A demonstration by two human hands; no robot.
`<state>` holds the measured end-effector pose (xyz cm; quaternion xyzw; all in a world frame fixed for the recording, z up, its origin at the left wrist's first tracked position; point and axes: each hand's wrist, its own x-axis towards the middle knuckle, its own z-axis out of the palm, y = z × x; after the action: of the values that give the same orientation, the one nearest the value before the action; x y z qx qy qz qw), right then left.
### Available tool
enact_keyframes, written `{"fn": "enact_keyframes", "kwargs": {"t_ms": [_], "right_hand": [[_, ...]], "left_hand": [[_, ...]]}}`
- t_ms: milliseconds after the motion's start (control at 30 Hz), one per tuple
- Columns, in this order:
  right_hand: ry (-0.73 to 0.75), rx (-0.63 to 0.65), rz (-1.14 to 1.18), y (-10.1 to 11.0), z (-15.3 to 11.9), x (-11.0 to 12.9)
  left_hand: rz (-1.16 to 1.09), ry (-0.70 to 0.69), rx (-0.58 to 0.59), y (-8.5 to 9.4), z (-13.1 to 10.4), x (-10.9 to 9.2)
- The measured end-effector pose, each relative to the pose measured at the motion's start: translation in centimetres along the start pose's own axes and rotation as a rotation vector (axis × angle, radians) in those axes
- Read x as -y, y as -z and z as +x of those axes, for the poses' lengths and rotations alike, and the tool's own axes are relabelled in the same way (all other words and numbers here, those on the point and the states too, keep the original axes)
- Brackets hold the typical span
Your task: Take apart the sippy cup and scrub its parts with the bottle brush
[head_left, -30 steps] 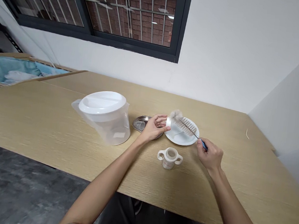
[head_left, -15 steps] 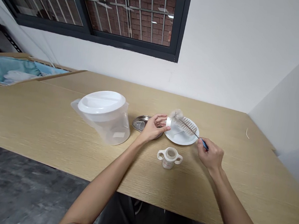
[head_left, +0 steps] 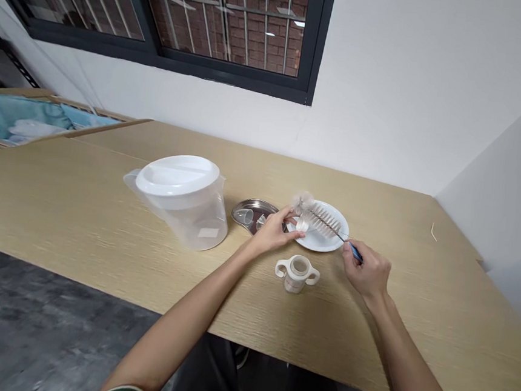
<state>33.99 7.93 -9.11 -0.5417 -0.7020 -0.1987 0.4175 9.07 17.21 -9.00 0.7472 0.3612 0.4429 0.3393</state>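
In the head view my right hand (head_left: 368, 269) is closed around the blue handle of a bottle brush (head_left: 326, 219). The brush has clear bristles and a round tuft at its tip, and it slants up and left over a white plate (head_left: 343, 227). My left hand (head_left: 275, 230) pinches a small white bottle cap (head_left: 302, 225) by the plate's left rim, just below the tuft. Nearer to me stands a small baby bottle (head_left: 296, 278) with two cream handles and an uncovered mouth. A kidney-shaped metal tray (head_left: 255, 205), partly behind my left hand, holds small clear pieces.
A lidded translucent pitcher (head_left: 181, 207) stands on the table (head_left: 104, 206) left of the tray. A thin pale strip (head_left: 434, 232) lies at the far right. Cloths (head_left: 25, 117) fill a wooden-edged bed at the far left. Behind the table are a wall and barred window.
My left hand has moved slightly right and down with the white cap, showing more of the tray. The brush tuft has shifted a little left; my right hand has barely moved.
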Motion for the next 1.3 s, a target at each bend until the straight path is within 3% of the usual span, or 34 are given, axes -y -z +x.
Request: {"fn": "enact_keyframes", "kwargs": {"t_ms": [267,600,867,1300], "right_hand": [[0.001,0.007,0.119,0.6,0.3,0.0],[-0.048,0.002,-0.029,-0.1,-0.1,-0.6],[0.014,-0.043,-0.002,-0.2,-0.1,-0.8],[0.072,-0.118,-0.034,-0.4,-0.5,-1.2]], "left_hand": [[0.042,0.013,-0.002,-0.1,-0.1,0.2],[-0.346,0.05,-0.089,-0.3,0.3,0.0],[-0.436,0.019,-0.201,0.3,0.7,0.9],[-0.481,0.081,-0.223,0.5,0.2,-0.5]]}}
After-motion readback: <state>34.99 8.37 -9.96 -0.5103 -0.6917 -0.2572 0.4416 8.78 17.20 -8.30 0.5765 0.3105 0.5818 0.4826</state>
